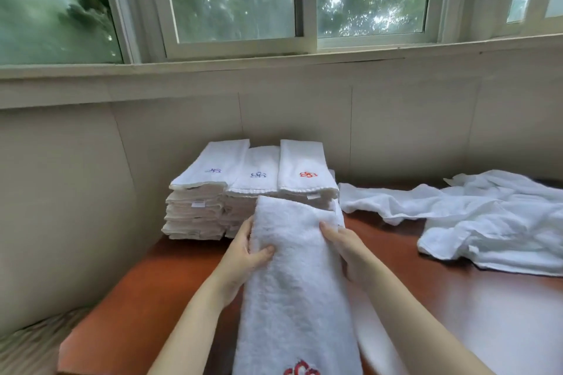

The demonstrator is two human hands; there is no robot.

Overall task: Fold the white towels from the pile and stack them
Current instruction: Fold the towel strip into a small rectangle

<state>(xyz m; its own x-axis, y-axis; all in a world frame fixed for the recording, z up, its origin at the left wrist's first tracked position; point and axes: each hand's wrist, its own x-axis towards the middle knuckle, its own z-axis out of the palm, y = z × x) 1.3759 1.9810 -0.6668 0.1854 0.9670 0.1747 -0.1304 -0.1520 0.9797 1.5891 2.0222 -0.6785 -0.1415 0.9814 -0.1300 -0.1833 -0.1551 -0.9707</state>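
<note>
- Folded stacks (253, 183) at 12 o'clock: most work done.
- Left hand (243, 256) and right hand (344, 246) fingers pinch one half-folded towel (298, 283).
- Loose pile (487, 222), 2 o'clock (seemingly few), remains.

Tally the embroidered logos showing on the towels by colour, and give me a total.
Red: 2 (one on the right stack, one on the held towel, at its near end)
Blue or purple: 2 (one on the left stack, one on the middle stack)
Total: 4
</note>
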